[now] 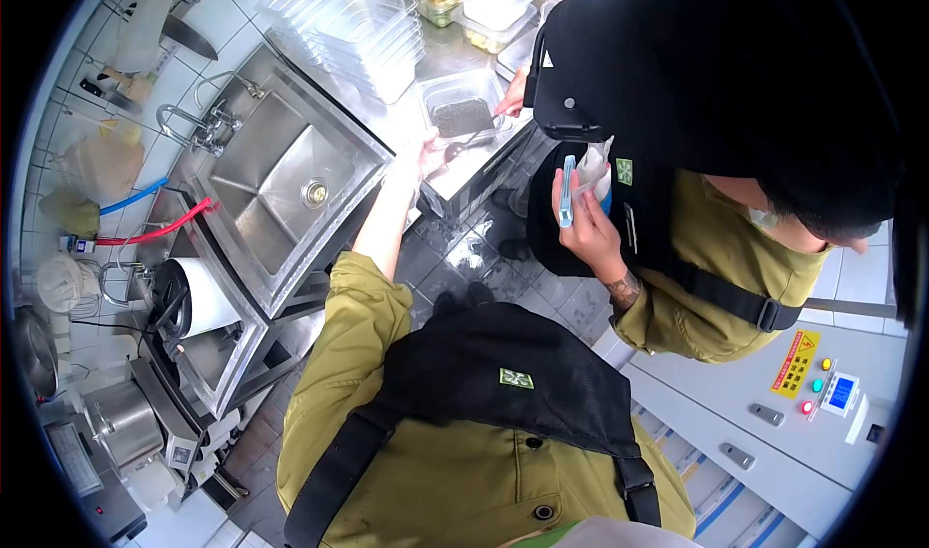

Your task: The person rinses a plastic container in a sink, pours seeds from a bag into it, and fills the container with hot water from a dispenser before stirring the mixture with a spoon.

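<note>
My left hand reaches forward to the near left corner of a clear plastic container, its fingers closed at the corner; bright glare blurs them. Dark, grainy contents lie in the container. A metal spoon shows beside its near edge. At the container's right side is a co-worker's hand. My right hand is not in view.
Stacked clear containers stand behind, with filled tubs to their right. A steel sink is at left. On the right, a co-worker in a black cap holds a light-blue object. A control panel sits on a cabinet.
</note>
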A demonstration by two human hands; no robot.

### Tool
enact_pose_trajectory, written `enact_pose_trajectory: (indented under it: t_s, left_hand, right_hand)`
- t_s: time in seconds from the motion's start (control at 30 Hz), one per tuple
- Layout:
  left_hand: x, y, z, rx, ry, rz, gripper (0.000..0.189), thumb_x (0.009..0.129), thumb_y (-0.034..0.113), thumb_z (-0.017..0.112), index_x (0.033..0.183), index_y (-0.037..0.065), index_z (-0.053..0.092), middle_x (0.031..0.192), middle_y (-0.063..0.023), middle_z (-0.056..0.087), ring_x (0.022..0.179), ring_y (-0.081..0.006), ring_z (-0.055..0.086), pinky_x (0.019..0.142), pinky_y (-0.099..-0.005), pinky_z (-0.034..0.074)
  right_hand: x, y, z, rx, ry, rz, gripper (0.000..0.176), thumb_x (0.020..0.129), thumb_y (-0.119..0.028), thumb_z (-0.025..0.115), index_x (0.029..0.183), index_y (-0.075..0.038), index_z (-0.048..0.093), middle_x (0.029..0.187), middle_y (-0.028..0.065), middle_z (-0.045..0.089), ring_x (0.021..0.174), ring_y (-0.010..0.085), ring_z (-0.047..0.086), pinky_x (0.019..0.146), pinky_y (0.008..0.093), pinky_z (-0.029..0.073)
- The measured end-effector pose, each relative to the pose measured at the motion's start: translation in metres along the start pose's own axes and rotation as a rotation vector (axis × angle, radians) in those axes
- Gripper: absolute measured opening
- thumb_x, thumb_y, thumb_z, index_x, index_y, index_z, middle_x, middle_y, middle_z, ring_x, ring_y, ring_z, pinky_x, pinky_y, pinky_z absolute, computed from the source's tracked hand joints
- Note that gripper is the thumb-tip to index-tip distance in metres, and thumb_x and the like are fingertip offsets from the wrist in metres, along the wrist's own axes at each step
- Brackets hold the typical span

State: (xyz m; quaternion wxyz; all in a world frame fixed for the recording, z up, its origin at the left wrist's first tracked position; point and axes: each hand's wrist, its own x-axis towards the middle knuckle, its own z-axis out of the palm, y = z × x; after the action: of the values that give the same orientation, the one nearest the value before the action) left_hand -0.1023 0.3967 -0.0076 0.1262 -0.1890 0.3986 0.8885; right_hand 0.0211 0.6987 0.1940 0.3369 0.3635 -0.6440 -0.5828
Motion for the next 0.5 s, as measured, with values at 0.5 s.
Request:
enact_pose_trajectory:
  t_s: [0.5]
  left_hand:
    - [0.007, -0.008, -0.016, -0.038, -0.036, -0.003, 0.032, 0.080, 0.019, 0.059, 0.099, -0.002, 0.045, 0.094, -0.0154, 0.050, 0.083, -0.0337, 0.060, 0.068, -0.0400, 0.055]
  right_hand:
    - [0.002, 0.002, -0.008, 0.223, 0.032, 0.184, 0.034, 0.085, 0.005, 0.038, 0.115, 0.000, 0.052, 0.119, 0.0050, 0.052, 0.110, 0.0151, 0.052, 0.088, 0.0213, 0.040]
